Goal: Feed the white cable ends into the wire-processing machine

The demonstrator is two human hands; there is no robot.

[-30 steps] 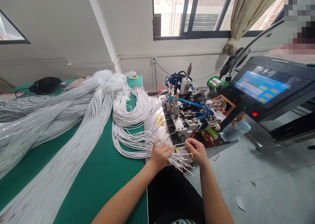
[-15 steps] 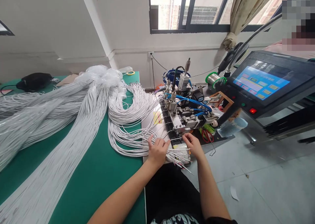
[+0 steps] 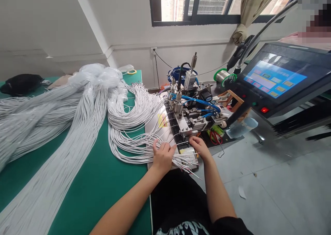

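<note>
Two bare hands show in my feed, close together at the near edge of the green tabletop [image 3: 103,186]. I see the left hand [image 3: 162,155] lying loose and flat, fingers spread, on a fan of white wires [image 3: 134,145] whose ends poke out just right of it, under and past its thumb. The right hand [image 3: 199,148] sits just beside it, fingers curled with the tips against the front of the metal fixture [image 3: 191,123]; I cannot tell whether they pinch a wire end. The fixture, with blue hoses [image 3: 199,101] looping over it, stands directly beyond the right hand. Red-handled scissors [image 3: 214,137] lie just right of that hand, and a touchscreen panel [image 3: 275,80] rises farther right and beyond. Left of the left hand the wires sweep away in long loops, joining thick bundles that run far left across the tabletop to a crumpled clear plastic bag [image 3: 95,73]. A solder spool [image 3: 222,77] stands well beyond the right hand, behind the fixture.
</note>
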